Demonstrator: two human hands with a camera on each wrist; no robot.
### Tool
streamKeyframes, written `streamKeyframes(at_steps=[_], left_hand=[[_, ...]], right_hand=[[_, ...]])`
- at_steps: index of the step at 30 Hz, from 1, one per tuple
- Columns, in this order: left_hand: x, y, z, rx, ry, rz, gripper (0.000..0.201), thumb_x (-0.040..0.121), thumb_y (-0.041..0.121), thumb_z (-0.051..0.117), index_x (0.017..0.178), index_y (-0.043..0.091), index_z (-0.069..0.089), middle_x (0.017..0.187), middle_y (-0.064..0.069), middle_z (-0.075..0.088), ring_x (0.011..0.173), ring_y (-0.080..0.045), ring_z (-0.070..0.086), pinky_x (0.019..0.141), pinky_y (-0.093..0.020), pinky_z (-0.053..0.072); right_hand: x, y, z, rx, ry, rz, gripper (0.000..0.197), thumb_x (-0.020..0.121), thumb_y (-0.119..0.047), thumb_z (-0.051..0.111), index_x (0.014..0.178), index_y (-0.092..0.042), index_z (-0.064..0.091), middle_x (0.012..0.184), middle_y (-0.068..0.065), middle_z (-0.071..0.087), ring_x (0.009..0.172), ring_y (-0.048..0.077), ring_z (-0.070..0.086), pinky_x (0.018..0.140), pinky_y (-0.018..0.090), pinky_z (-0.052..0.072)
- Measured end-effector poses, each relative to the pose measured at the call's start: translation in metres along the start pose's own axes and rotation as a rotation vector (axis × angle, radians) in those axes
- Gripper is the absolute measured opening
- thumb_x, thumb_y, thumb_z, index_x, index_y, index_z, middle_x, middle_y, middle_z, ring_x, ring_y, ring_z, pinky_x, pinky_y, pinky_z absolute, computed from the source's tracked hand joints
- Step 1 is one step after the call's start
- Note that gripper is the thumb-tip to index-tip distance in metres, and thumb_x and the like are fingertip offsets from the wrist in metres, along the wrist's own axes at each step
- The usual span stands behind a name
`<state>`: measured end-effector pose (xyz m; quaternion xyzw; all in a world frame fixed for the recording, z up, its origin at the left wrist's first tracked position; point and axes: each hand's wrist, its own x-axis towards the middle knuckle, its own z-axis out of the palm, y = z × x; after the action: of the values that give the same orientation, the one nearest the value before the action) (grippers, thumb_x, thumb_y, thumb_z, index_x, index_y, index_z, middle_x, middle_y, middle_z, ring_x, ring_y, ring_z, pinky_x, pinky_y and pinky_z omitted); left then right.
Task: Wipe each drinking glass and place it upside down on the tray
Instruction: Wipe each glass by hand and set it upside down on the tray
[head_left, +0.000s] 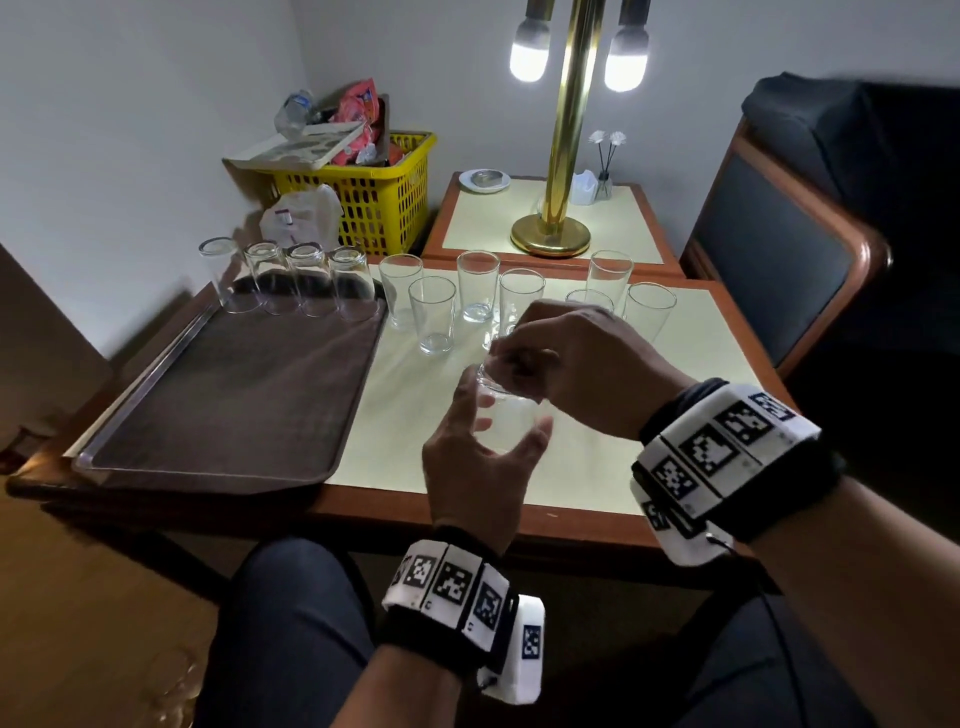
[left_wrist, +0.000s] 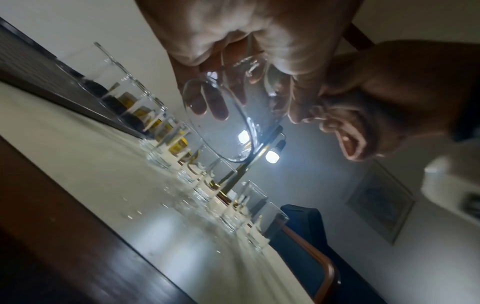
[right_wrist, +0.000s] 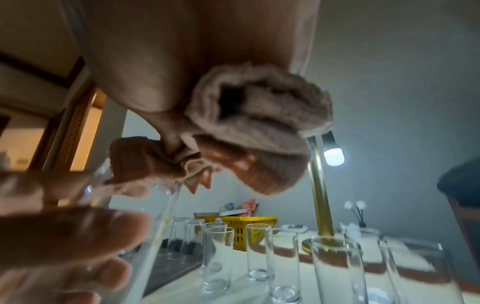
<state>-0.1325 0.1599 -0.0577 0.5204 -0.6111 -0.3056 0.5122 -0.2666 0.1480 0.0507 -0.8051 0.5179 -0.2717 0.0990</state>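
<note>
My left hand (head_left: 496, 415) grips a clear drinking glass (head_left: 515, 432) by its lower part, above the cream table top (head_left: 597, 467). In the left wrist view, fingers of that hand show through the glass (left_wrist: 228, 131). My right hand (head_left: 519, 364) is at the glass's mouth and clutches a bunched beige cloth (right_wrist: 259, 123). Whether the cloth reaches inside the glass is hidden. A brown tray (head_left: 223, 405) lies to the left, with several glasses (head_left: 291, 283) upside down in a row along its far edge. Several upright glasses (head_left: 478, 286) stand on the table behind my hands.
A brass lamp (head_left: 558, 156) stands lit on a side table behind the glasses, with a saucer (head_left: 485, 180) and a small vase (head_left: 603, 176). A yellow basket (head_left: 374, 197) full of clutter sits at the back. A blue chair (head_left: 779, 249) is on the right.
</note>
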Motion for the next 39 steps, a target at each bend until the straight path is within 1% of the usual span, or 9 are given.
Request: streamKeyframes(at_steps=[6,9,11,14,18,22,27,33,39], left_hand=[[0.001,-0.005,-0.003,0.023,0.016,-0.025,0.086,0.075,0.040,0.087,0.149,0.025,0.047,0.122,0.001,0.071,0.098,-0.012,0.067,0.083,-0.024,0.052],[-0.004,0.001,0.001,-0.016,-0.048,-0.065,0.080,0.076,0.038,0.088,0.146,0.034,0.049,0.114,0.012,0.066,0.096,-0.012,0.067,0.082,-0.028,0.057],[-0.002,-0.003,-0.002,-0.002,-0.046,-0.057,0.082,0.074,0.039,0.089,0.145,0.035,0.050,0.116,0.011,0.069,0.096,-0.011,0.067,0.082,-0.030,0.058],[0.000,-0.007,-0.010,0.048,-0.035,-0.038,0.087,0.073,0.042,0.089,0.150,0.028,0.048,0.119,0.003,0.071,0.097,-0.013,0.067,0.082,-0.031,0.058],[-0.003,0.001,-0.001,0.037,-0.095,-0.049,0.084,0.075,0.043,0.087,0.149,0.035,0.047,0.117,0.009,0.069,0.097,-0.010,0.067,0.083,-0.029,0.057],[-0.004,-0.005,-0.003,0.046,-0.060,-0.022,0.084,0.075,0.043,0.087,0.149,0.033,0.048,0.115,0.009,0.070,0.095,-0.010,0.065,0.082,-0.027,0.056],[-0.002,0.000,0.005,-0.023,-0.124,-0.070,0.083,0.076,0.042,0.086,0.147,0.037,0.043,0.117,0.010,0.066,0.099,-0.011,0.067,0.081,-0.030,0.057],[0.026,-0.004,-0.017,-0.845,0.094,-0.689,0.073,0.079,0.034,0.080,0.141,0.024,0.043,0.109,-0.015,0.067,0.083,-0.035,0.075,0.074,-0.045,0.059],[0.030,0.006,-0.021,-1.091,0.198,-0.833,0.056,0.087,0.035,0.076,0.127,0.022,0.040,0.122,-0.026,0.062,0.103,-0.040,0.071,0.090,-0.065,0.052]], right_hand=[[-0.003,0.004,0.002,0.029,-0.040,-0.010,0.018,0.093,-0.023,0.067,0.106,-0.018,0.080,0.099,-0.004,0.070,0.089,0.016,0.067,0.080,0.042,0.059],[-0.004,-0.001,0.008,-0.020,-0.003,-0.014,0.034,0.091,-0.044,0.061,0.102,-0.019,0.080,0.097,-0.002,0.070,0.086,0.017,0.067,0.077,0.042,0.058],[-0.007,0.004,0.011,0.043,-0.019,-0.036,0.016,0.091,-0.023,0.071,0.103,-0.017,0.080,0.097,-0.003,0.071,0.087,0.016,0.068,0.078,0.041,0.059],[-0.010,0.020,0.004,0.134,-0.033,0.060,0.025,0.088,0.002,0.073,0.104,-0.014,0.081,0.098,-0.005,0.071,0.091,0.014,0.069,0.082,0.039,0.060],[-0.011,0.012,0.012,0.092,0.057,0.033,0.016,0.087,-0.026,0.076,0.100,-0.017,0.081,0.095,-0.003,0.070,0.086,0.019,0.069,0.078,0.046,0.059],[-0.014,0.018,0.004,0.289,-0.024,0.119,0.019,0.088,0.000,0.073,0.101,-0.012,0.080,0.097,-0.001,0.070,0.091,0.016,0.070,0.085,0.039,0.060],[-0.018,0.016,0.015,0.217,0.071,0.071,0.014,0.089,-0.006,0.073,0.102,-0.009,0.079,0.098,0.003,0.069,0.090,0.018,0.069,0.082,0.039,0.059],[-0.032,0.030,0.023,0.153,0.289,0.130,0.023,0.089,0.000,0.073,0.106,-0.013,0.078,0.099,0.003,0.061,0.087,0.012,0.060,0.078,0.027,0.054],[-0.041,0.002,0.076,-0.012,0.462,0.061,0.004,0.083,-0.009,0.074,0.087,-0.010,0.074,0.088,0.005,0.069,0.072,0.020,0.065,0.065,0.028,0.054]])
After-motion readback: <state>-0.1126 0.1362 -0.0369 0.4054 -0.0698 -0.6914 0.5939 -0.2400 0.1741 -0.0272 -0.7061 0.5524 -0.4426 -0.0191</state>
